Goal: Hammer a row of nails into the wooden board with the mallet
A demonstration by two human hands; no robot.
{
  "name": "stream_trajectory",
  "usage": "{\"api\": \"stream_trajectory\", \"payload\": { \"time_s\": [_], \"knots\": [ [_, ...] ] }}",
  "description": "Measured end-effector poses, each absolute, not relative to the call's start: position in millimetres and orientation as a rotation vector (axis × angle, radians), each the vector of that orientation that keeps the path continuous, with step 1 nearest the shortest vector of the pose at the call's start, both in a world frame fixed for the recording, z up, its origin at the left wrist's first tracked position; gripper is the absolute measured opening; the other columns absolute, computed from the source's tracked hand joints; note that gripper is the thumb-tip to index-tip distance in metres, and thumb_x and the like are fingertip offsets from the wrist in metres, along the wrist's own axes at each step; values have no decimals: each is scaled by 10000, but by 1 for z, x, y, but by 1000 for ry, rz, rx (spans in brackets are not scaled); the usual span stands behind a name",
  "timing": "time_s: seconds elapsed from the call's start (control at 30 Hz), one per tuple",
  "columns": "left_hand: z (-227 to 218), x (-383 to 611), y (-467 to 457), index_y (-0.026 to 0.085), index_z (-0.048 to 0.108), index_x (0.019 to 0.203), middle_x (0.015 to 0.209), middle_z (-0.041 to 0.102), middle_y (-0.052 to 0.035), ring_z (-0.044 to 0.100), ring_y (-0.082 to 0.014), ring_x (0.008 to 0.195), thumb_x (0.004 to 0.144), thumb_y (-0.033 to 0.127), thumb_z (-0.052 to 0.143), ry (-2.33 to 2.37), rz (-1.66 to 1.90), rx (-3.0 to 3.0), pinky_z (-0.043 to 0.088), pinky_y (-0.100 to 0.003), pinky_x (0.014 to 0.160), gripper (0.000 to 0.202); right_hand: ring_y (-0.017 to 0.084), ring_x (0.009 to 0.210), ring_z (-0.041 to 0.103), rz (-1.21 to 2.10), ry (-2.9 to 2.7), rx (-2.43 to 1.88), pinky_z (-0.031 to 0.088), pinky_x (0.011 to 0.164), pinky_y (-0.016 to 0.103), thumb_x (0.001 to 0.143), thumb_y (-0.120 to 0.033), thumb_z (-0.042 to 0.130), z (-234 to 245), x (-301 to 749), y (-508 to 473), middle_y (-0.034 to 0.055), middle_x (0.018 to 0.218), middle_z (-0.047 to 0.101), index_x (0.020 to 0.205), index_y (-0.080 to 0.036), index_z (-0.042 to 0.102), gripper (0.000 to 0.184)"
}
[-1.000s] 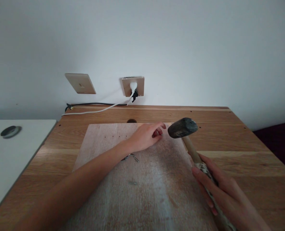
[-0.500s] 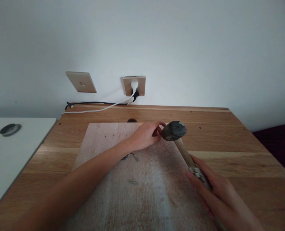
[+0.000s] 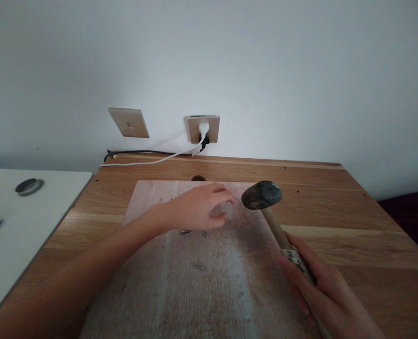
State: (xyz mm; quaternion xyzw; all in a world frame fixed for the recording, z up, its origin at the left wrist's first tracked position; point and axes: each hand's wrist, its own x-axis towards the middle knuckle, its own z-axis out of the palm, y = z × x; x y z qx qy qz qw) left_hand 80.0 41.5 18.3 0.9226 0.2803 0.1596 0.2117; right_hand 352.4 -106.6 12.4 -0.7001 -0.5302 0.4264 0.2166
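My right hand (image 3: 322,282) is wrapped round the handle of a mallet (image 3: 261,195), whose dark head is raised over the right far edge of a wooden board (image 3: 201,301). Over the far part of that board my left hand (image 3: 198,205) is open, thumb and fingers apart, with nothing seen between them. Just below it lies a small cluster of nails (image 3: 185,232), partly covered by the hand. Nearer to me a few loose nails (image 3: 199,267) rest on the board. Small dark holes or nail heads show near its far left edge.
The board lies on a wooden table (image 3: 336,221) against a white wall. A wall socket (image 3: 204,129) holds a white and a black plug, their cables (image 3: 152,163) running left along the table's back edge. At left stands a white surface (image 3: 4,268) with a round dark object (image 3: 29,187).
My left hand has pulled back left from beside the mallet head, and its fingers have spread from a pinch. The mallet stays raised in my right hand. The view has shifted slightly.
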Motion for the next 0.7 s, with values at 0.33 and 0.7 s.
{"api": "stream_trajectory", "payload": {
  "time_s": [0.33, 0.7],
  "knots": [
    [9, 48, -29, 176, 650, 1008, 829, 702, -12, 662, -186, 806, 957, 169, 639, 630, 268, 3326, 493, -324, 782, 52, 164, 453, 507, 1188, -1307, -1994, 423, 424, 234, 937, -736, 530, 20, 338, -113, -68, 503, 482, 1524, -175, 502, 812],
    [-5, 79, 38, 215, 744, 1017, 1011, 774, -2, 702, -138, 956, 948, 148, 654, 980, 777, 2409, 534, -274, 894, 132, 153, 438, 454, 1242, -1242, -1963, 413, 411, 240, 920, -748, 552, 23, 336, -114, -80, 487, 469, 1516, -162, 485, 839]
  ]
}}
